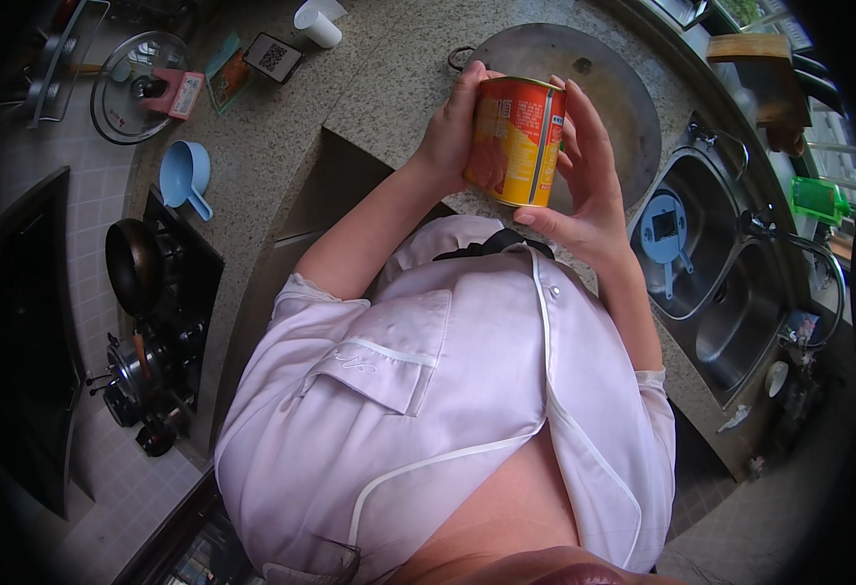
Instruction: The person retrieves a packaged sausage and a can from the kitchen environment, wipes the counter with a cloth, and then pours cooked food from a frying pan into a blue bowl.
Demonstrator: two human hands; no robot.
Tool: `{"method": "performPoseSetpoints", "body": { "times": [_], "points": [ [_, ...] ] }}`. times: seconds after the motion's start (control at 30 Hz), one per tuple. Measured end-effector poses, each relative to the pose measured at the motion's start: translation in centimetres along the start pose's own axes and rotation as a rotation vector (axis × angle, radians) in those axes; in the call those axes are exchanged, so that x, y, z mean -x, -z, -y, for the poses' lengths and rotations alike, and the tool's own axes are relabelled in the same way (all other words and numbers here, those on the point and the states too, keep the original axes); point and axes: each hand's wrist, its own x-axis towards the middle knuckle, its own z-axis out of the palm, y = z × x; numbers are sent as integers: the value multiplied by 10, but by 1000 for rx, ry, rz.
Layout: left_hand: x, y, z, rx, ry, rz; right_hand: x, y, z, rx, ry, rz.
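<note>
A red and yellow food tin (515, 142) is held up between both hands, its printed side and seam facing the camera. My left hand (457, 124) grips one side of the tin, with the thumb near its upper rim. My right hand (581, 175) touches the other side, thumb at the bottom rim and fingers near the top. Behind the tin, a large round board or lid (618, 95) with a dark metal handle lies on the speckled stone counter (391, 73).
A double steel sink (735, 329) with a blue plastic item (664, 228) is at the right. At the left are a blue ladle (186, 175), a glass lid (120, 88), a stand with a printed code (273, 58), a white paper roll (318, 28) and a frying pan (134, 267) by the hob.
</note>
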Motion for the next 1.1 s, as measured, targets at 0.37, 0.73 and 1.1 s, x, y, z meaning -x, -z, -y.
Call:
{"method": "performPoseSetpoints", "body": {
  "times": [0.37,0.73,1.1],
  "points": [
    [0,2,3,-30,-5,-33,2,0,-2,-38,-5,-4],
    [2,-1,3,-54,-26,-47,3,0,-2,-59,-33,-8],
    [1,1,4,-62,-33,-49,5,2,-5,-87,-47,-17]
  ]
}}
